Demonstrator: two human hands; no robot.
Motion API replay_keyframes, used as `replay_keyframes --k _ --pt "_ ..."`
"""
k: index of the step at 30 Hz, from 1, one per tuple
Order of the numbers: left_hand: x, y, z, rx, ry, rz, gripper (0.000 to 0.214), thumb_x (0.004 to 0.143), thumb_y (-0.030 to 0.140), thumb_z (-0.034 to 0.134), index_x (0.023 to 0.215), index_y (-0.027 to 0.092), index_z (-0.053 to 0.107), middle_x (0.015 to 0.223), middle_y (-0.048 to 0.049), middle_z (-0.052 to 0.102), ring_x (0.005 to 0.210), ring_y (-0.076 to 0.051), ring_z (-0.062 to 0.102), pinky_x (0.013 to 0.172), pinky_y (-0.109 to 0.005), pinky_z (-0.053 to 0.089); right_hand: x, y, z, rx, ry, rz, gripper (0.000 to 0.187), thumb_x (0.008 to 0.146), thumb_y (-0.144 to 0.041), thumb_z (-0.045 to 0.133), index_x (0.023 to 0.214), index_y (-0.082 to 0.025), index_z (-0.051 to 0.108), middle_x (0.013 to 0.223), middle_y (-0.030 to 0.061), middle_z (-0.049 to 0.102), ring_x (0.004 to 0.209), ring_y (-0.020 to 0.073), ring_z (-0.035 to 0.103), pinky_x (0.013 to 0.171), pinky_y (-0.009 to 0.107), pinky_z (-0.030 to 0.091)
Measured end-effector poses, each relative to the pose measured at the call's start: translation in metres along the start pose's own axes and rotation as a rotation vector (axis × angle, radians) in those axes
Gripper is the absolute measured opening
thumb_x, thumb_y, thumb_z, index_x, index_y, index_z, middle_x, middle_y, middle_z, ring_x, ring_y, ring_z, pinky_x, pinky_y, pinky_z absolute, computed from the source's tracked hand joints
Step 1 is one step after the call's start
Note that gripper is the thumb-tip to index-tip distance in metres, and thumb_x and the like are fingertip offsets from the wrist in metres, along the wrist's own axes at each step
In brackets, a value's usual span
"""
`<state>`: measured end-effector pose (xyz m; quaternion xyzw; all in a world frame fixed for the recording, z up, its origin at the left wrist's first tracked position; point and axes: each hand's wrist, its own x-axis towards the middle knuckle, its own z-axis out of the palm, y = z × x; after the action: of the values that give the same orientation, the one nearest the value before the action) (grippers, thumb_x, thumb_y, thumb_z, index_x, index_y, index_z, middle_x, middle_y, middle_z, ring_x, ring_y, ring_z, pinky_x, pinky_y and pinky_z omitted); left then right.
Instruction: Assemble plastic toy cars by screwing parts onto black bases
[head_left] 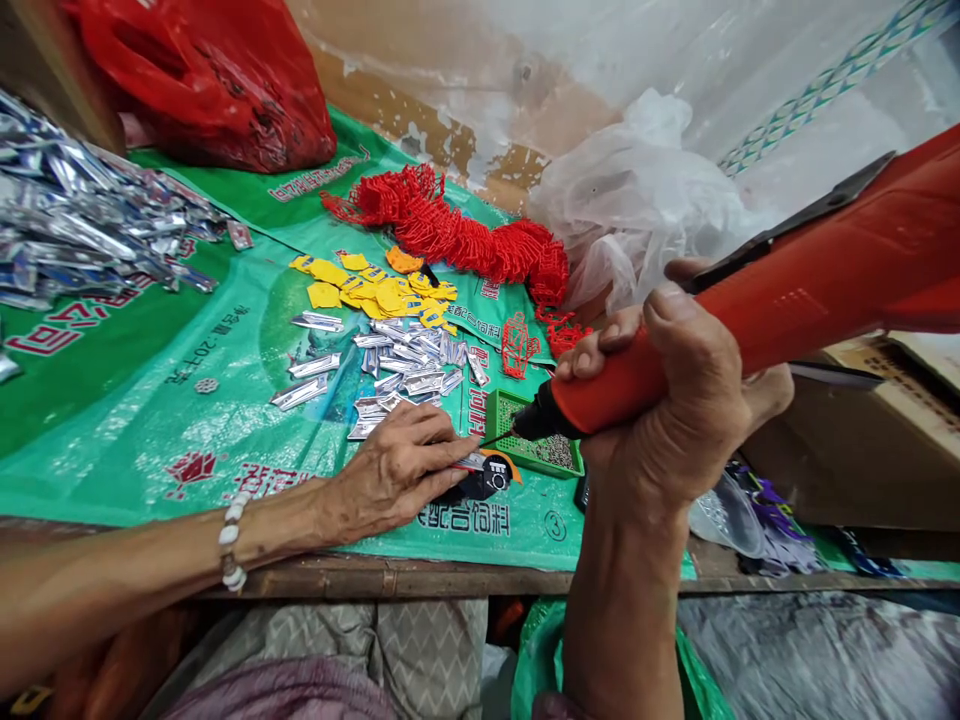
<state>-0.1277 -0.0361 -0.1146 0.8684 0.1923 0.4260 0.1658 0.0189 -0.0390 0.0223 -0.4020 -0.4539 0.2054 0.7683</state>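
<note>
My right hand [675, 400] is wrapped round a red electric screwdriver [795, 290], its thin bit angled down to the left. The bit's tip is close to a small black and orange part [491, 475] on the table. My left hand [397, 470] pinches that part and presses it down; its fingers hide much of it. Just behind the part sits a green basket [534, 462] with many tiny metal screws inside. Shiny silver metal pieces [412, 360] lie beyond my left hand, with yellow plastic pieces [382, 290] behind them.
A long row of red plastic frames [465, 235] curves across the back. A large silver pile [82, 210] and a red bag [210, 80] are at the left. Clear plastic bags [645, 190] stand behind, a cardboard box [847, 450] at the right. The table edge [360, 578] is near me.
</note>
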Motion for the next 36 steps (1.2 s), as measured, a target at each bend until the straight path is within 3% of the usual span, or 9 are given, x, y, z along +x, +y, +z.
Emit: replay_keyframes --k 8,16,32,36 --pt "0.0034 0.0006 -0.0032 0.03 -0.008 0.019 0.033 0.106 0.028 0.043 0.119 0.012 0.068 0.086 -0.0058 0.064 0.084 -0.019 0.059 0.077 -0.035 0.046 0.0034 -0.0003 -0.0008 -0.017 -0.004 -0.061 0.016 0.068 -0.02 0.071 0.083 -0.018 0.067 0.049 -0.0074 0.056 0.036 0.0096 0.049 0.034 0.023 0.04" --pt "0.006 0.0026 -0.0067 -0.044 -0.025 -0.011 0.03 0.105 0.028 0.046 0.112 0.011 0.07 0.089 -0.0067 0.066 0.086 -0.019 0.06 0.079 -0.035 0.049 0.0001 -0.0037 -0.0022 -0.014 0.008 0.015 0.017 0.068 -0.021 0.073 0.083 -0.019 0.066 0.049 -0.0078 0.056 0.036 0.0102 0.049 0.034 0.024 0.043" --pt "0.0018 -0.001 -0.0023 -0.092 -0.023 -0.013 0.02 0.101 0.024 0.054 0.11 0.018 0.072 0.092 -0.0049 0.068 0.088 -0.02 0.059 0.083 -0.036 0.046 -0.002 0.0028 -0.0058 -0.044 -0.057 -0.029 0.016 0.073 -0.02 0.072 0.088 -0.018 0.066 0.056 -0.0078 0.056 0.038 0.01 0.05 0.037 0.027 0.046" --pt "0.0009 -0.0017 -0.0016 -0.086 -0.022 0.003 0.022 0.102 0.024 0.053 0.108 0.017 0.073 0.09 -0.0054 0.066 0.088 -0.019 0.06 0.081 -0.035 0.048 -0.0011 0.0043 -0.0064 -0.031 -0.049 -0.033 0.017 0.071 -0.021 0.074 0.087 -0.02 0.067 0.054 -0.0076 0.056 0.036 0.0109 0.05 0.034 0.026 0.042"
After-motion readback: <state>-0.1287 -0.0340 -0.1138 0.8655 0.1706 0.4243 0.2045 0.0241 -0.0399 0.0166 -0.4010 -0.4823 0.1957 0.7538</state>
